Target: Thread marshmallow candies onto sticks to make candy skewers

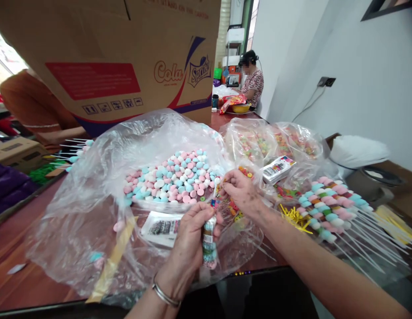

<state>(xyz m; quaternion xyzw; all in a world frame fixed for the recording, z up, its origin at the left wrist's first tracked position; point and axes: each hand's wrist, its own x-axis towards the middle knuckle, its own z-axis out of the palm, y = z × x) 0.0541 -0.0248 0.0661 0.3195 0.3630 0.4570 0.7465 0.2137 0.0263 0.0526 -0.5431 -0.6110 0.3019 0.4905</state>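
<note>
Candy skewer (209,241) sits upright in the left hand (192,237), low centre of view, over the near table edge. Stacked pieces on it: blue, white and pink, with small coloured bits at the top. Left fingers are wrapped together around the stack, thumb pressed against its side. A metal bangle (164,294) is on the left wrist.

Right hand (240,190) is just above and at 1 o'clock from the skewer top. Its fingertips are bunched in a pinch at the tip of the stick; what they pinch is too small to tell.

At 11 o'clock from the hands: an open clear plastic bag (93,208) holding a heap of pink, blue and white candies (172,179). A printed label card (161,228) lies under the plastic, just beside the left hand.

At 3 o'clock: finished skewers (328,204) laid side by side, sticks pointing toward 4 o'clock. Yellow twist ties (294,217) lie between them and the right hand. At 1 o'clock: a second bag of multicoloured candies (275,144).

At 12 o'clock: a large cardboard box (126,53). Far behind it, at 1 o'clock, another person (252,82) is seated at the table (23,279).
</note>
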